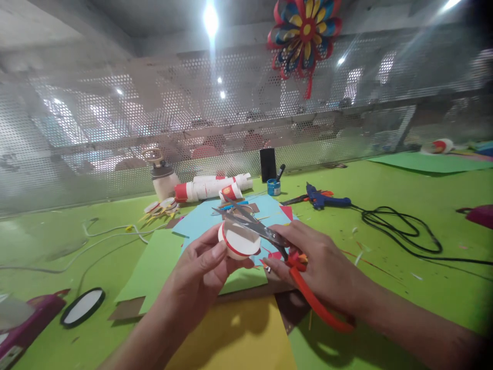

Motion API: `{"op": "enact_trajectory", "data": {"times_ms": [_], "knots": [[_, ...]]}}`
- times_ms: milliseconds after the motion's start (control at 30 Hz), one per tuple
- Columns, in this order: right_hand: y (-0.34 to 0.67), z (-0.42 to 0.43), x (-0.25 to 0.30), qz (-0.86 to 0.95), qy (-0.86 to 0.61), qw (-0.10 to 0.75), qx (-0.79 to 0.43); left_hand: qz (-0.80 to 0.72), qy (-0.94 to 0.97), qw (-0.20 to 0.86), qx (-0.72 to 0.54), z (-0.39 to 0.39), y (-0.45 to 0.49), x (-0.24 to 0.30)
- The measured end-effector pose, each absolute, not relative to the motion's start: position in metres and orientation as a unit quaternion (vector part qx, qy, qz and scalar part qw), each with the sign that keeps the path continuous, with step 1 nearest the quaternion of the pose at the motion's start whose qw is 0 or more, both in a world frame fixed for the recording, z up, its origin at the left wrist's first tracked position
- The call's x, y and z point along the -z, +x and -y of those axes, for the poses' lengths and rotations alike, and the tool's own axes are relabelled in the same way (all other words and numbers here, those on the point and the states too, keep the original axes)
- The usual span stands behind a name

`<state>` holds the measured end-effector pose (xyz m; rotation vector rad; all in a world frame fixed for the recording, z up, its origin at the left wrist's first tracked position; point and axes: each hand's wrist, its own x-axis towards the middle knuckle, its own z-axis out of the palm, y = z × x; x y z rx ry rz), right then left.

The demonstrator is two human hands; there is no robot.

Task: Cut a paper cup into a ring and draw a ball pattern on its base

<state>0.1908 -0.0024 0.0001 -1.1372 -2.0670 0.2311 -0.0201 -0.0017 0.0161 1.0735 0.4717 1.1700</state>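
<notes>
My left hand (200,270) is closed round a small white paper cup (239,240) with a red rim, holding it on its side above the table. My right hand (319,264) grips red-handled scissors (265,234). Their blades are parted and lie across the top of the cup, pointing left and away from me. Under both hands lie sheets of coloured paper: light blue (200,218), green (157,264) and yellow (234,334).
A blue glue gun (325,200) with a black cord (400,231) lies at the right. At the back stand stacked paper cups (210,187), a small blue pot (273,187) and a black box (267,164) before a perforated metal screen. A black-rimmed disc (82,307) lies at left.
</notes>
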Motion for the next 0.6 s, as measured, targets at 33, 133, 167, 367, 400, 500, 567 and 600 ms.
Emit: {"op": "enact_trajectory", "data": {"times_ms": [33,133,167,367,400,500,567,600], "knots": [[0.1907,0.0025,-0.0004,0.808,-0.445,0.375,-0.089,-0.21,0.479,0.676,-0.519,0.002,-0.0201,-0.0167],[0.1906,0.0026,-0.0005,0.807,-0.445,0.378,-0.085,-0.204,0.474,0.68,-0.52,0.0022,-0.0201,-0.0176],[0.1907,0.0027,-0.0005,0.808,-0.444,0.378,-0.084,-0.201,0.471,0.682,-0.522,0.0019,-0.0203,-0.0176],[0.1906,0.0009,0.0004,0.813,-0.442,0.374,-0.073,-0.176,0.468,0.689,-0.526,-0.0012,-0.0215,-0.0157],[0.1907,0.0004,0.0006,0.814,-0.439,0.374,-0.072,-0.174,0.467,0.691,-0.524,-0.0014,-0.0214,-0.0153],[0.1912,-0.0008,0.0007,0.819,-0.427,0.377,-0.074,-0.171,0.469,0.7,-0.511,-0.0002,-0.0203,-0.0146],[0.1918,-0.0011,0.0002,0.821,-0.421,0.377,-0.077,-0.168,0.473,0.705,-0.5,0.0014,-0.0197,-0.0145],[0.1922,-0.001,-0.0002,0.822,-0.42,0.378,-0.076,-0.165,0.476,0.706,-0.498,0.002,-0.0196,-0.0145]]}}
